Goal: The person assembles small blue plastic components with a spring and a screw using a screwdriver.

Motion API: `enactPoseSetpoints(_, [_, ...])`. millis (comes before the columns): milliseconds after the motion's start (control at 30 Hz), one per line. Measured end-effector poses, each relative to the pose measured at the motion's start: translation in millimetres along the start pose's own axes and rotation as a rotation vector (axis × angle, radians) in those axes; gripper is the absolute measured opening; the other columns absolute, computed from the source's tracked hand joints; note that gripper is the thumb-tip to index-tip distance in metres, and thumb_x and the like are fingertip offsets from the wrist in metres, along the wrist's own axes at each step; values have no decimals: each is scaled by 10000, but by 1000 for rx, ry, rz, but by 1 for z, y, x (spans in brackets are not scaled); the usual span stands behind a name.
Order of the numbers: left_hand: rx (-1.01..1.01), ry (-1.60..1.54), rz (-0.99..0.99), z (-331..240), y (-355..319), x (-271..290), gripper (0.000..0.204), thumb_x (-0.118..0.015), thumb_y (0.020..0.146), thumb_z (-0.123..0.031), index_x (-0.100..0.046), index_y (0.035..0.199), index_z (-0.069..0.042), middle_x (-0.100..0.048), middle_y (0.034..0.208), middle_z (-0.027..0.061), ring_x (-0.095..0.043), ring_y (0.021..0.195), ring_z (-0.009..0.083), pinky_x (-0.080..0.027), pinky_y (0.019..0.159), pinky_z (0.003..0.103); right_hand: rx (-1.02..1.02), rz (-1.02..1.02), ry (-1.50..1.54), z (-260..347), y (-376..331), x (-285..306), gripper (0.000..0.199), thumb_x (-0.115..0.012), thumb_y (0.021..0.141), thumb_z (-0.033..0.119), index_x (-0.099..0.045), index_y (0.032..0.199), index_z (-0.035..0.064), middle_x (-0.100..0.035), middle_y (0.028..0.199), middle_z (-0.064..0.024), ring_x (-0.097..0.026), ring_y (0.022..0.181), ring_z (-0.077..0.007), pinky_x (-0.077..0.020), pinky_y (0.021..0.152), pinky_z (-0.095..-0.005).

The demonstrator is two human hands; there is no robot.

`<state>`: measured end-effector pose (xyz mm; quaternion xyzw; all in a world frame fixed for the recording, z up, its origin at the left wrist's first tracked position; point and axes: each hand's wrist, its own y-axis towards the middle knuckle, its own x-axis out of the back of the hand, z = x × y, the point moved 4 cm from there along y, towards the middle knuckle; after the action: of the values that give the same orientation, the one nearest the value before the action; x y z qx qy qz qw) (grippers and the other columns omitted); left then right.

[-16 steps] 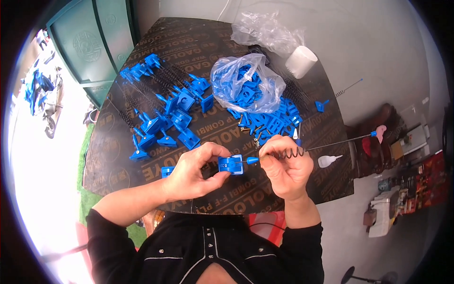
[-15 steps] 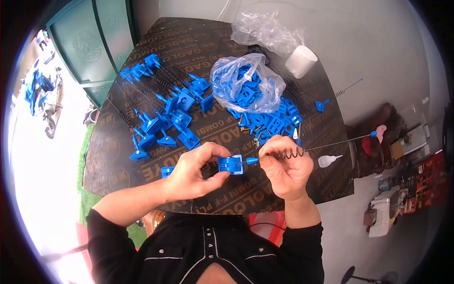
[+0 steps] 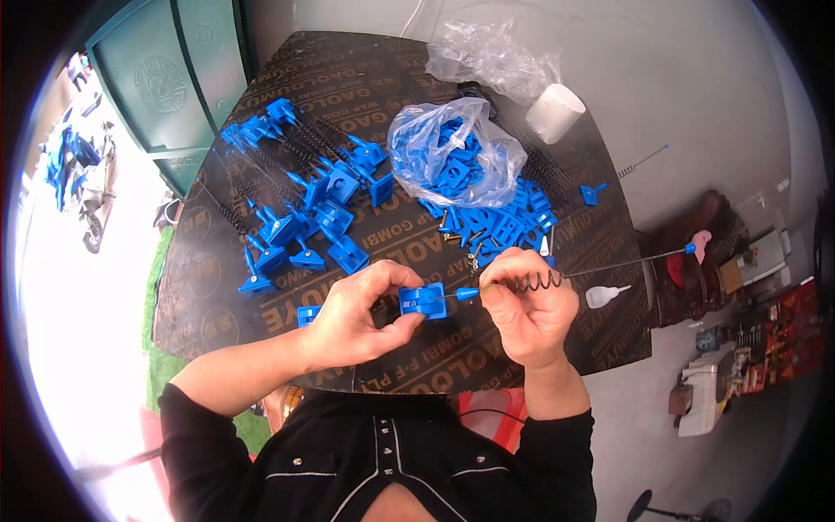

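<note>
My left hand (image 3: pixel 358 317) pinches a small square blue plastic base (image 3: pixel 423 301) between thumb and fingers, above the near part of the table. My right hand (image 3: pixel 532 309) is closed on a black coil spring (image 3: pixel 550 279), whose straight wire end (image 3: pixel 622 264) runs out to the right and is tipped in blue. A thin wire reaches from the base to the hand, with a blue cone (image 3: pixel 468 294) on it, apart from the base. Another blue part (image 3: pixel 308 317) lies partly hidden beside my left hand.
Several blue bases with springs (image 3: pixel 313 196) lie on the dark table (image 3: pixel 261 348) at the left. A clear bag (image 3: pixel 409 165) of blue parts stands beyond my hands, with loose parts (image 3: pixel 513 224) and screws before it. At the right are a white bottle (image 3: pixel 604 297) and a white cup (image 3: pixel 557 113).
My right hand has shifted slightly to the right, and the blue cone sits a little farther from the base. My left hand has hardly moved.
</note>
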<state>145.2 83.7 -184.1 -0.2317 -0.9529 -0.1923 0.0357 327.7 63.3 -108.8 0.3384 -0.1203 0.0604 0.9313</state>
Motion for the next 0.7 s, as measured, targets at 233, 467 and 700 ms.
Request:
enactPoseSetpoints(233, [50, 42, -10, -2, 0, 2, 333, -736, 734, -108, -574, 1015, -31, -627, 920, 92, -636, 807, 197, -514, 698, 291, 17, -2, -25, -1, 1, 1, 97, -668, 836, 8, -581, 856, -30, -584, 720, -53, -509, 553, -71, -367, 484, -203])
enactPoseSetpoints(467, [36, 120, 2, -10, 2, 4, 322, -733, 730, -109, -575, 1000, -31, -620, 906, 95, -631, 809, 213, -509, 697, 301, -25, -20, -30, -3, 0, 2, 97, -672, 833, 10, -584, 850, -27, -579, 708, -46, -500, 549, -61, -359, 480, -201])
enactPoseSetpoints(700, [-18, 174, 2, -13, 3, 5, 315, -728, 728, -98, -570, 990, -26, -617, 909, 104, -626, 835, 239, -507, 718, 319, -24, -11, -51, -4, 1, 1, 98, -672, 831, 6, -578, 841, -22, -571, 693, -37, -494, 538, -58, -353, 474, -199])
